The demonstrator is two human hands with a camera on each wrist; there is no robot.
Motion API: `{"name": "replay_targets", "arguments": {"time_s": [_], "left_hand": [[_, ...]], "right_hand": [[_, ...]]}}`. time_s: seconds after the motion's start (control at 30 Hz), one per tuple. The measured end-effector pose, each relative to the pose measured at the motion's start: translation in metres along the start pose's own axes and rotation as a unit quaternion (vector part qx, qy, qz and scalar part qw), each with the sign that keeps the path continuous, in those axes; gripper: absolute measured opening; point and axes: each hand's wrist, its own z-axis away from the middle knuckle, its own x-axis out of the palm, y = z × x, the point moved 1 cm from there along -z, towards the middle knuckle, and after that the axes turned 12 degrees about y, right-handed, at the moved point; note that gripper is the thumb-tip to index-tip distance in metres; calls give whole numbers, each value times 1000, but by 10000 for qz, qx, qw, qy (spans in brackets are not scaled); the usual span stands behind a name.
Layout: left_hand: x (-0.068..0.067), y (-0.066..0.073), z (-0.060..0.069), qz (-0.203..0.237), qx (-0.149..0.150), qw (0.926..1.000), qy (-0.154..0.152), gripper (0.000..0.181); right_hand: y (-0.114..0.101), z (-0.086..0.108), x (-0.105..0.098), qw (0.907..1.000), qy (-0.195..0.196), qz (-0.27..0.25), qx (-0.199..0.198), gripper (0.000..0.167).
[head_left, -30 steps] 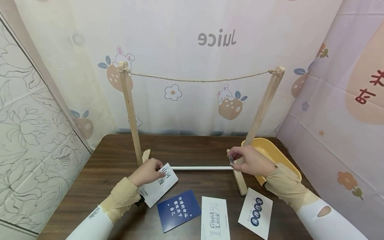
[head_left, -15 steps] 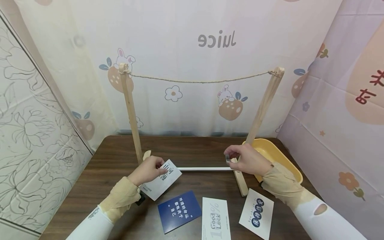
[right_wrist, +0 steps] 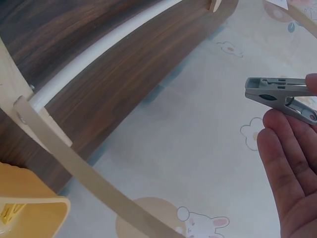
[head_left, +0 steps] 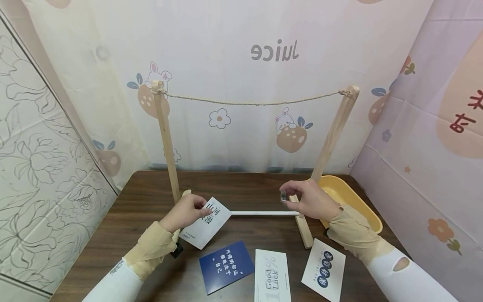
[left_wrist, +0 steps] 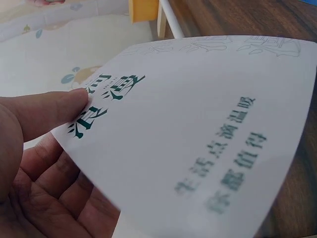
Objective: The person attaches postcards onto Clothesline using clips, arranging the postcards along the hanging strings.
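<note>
My left hand (head_left: 186, 212) pinches a white card (head_left: 201, 232) with dark lettering near one edge, thumb on the printed face. In the left wrist view the card (left_wrist: 198, 114) bows slightly and is held off the table. A grey clothespin (right_wrist: 277, 91) is between the thumb and fingers of my right hand (head_left: 316, 201), in front of the right post. Above both hands, a thin twine line (head_left: 256, 104) sags between two wooden posts (head_left: 164, 134). Neither the card nor the clothespin touches the line.
On the brown table (head_left: 234, 188) lie a blue card (head_left: 226, 268), a white "Good Luck" card (head_left: 269, 268) and a card with blue circles (head_left: 320, 272). A white rod (head_left: 264, 213) joins the post bases. The yellow basket (head_left: 351, 199) at right holds a yellow clip (right_wrist: 11, 213).
My left hand has lifted the card slightly and shifted it to the right. My right hand has drifted a little left and up with the clothespin. The loose cards stay put.
</note>
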Motion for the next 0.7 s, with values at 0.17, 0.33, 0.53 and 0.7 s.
{"name": "replay_targets", "arguments": {"time_s": [0.17, 0.33, 0.53, 0.7], "left_hand": [[-4, 4, -2, 89, 64, 9998, 136, 11], [-7, 4, -4, 189, 46, 9994, 280, 11], [-11, 5, -4, 442, -119, 9980, 443, 7], [-17, 6, -2, 599, -180, 9951, 767, 7]], "right_hand": [[-5, -2, -1, 9998, 164, -44, -46, 30], [-9, -5, 0, 9991, 387, -166, -62, 30], [-15, -10, -1, 9979, 572, -259, -148, 30], [-24, -17, -1, 9961, 670, -512, -255, 31]]}}
